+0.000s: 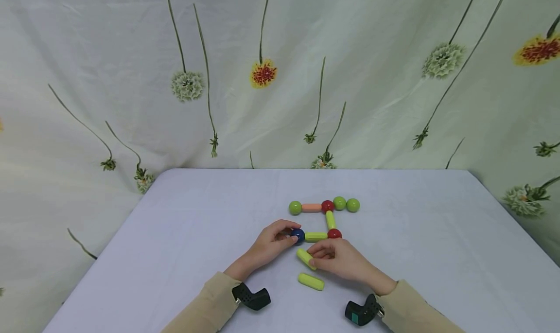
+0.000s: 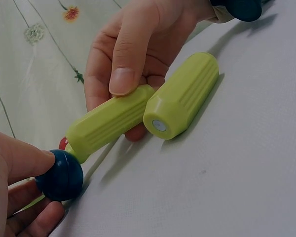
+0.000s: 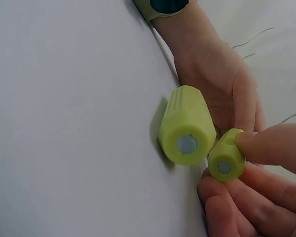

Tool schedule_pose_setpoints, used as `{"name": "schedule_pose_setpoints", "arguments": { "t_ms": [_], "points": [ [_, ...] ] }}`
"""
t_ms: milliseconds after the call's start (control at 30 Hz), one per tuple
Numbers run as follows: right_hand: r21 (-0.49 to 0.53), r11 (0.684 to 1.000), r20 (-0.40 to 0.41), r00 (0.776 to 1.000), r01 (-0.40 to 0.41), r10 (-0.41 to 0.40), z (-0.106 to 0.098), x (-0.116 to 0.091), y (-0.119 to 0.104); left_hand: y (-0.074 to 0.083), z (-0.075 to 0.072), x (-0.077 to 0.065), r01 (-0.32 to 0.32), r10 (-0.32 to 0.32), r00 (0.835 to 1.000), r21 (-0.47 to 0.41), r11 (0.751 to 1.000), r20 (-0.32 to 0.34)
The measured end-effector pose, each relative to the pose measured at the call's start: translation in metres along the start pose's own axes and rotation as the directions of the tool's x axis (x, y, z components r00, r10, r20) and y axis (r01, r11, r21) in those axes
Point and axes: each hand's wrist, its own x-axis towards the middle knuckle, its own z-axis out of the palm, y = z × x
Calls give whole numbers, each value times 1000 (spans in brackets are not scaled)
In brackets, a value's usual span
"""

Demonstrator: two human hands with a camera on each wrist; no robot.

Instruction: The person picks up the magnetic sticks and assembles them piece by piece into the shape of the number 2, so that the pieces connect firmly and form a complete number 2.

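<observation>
My left hand (image 1: 272,241) holds a dark blue ball (image 2: 64,175) between thumb and fingers. A yellow-green building rod (image 1: 316,236) runs from that ball to a red ball (image 1: 334,234) on the table. With thumb and fingers my right hand (image 1: 343,260) pinches a second yellow-green rod (image 2: 111,118), slanted with its far end close to the blue ball; whether they touch, I cannot tell. Nearer to me a loose yellow-green rod (image 1: 311,281) lies on the table, a round grey disc (image 3: 187,144) showing in its end.
Another yellow-green rod (image 1: 330,220) links the near red ball to a farther red ball (image 1: 327,206). From there an orange rod (image 1: 311,208) leads left to a green ball (image 1: 295,207). Two green balls (image 1: 339,203) sit at its right. A flowered cloth (image 1: 280,119) hangs behind the white table (image 1: 210,201).
</observation>
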Motion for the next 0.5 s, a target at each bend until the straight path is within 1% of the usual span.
{"name": "schedule_pose_setpoints", "arguments": {
  "t_ms": [100, 233, 500],
  "points": [
    [9, 1000, -3, 1000, -19, 19, 0, 1, 0, 0, 0, 0, -4, 4, 1000, -3, 1000, 0],
    [48, 998, 0, 999, -45, 45, 1, 1, -1, -1, 0, 0, -6, 6, 1000, 5, 1000, -1],
    [94, 994, -10, 998, -57, 59, 2, 2, 1, -1, 0, 0, 1, -1, 1000, -5, 1000, -1]
  ]
}}
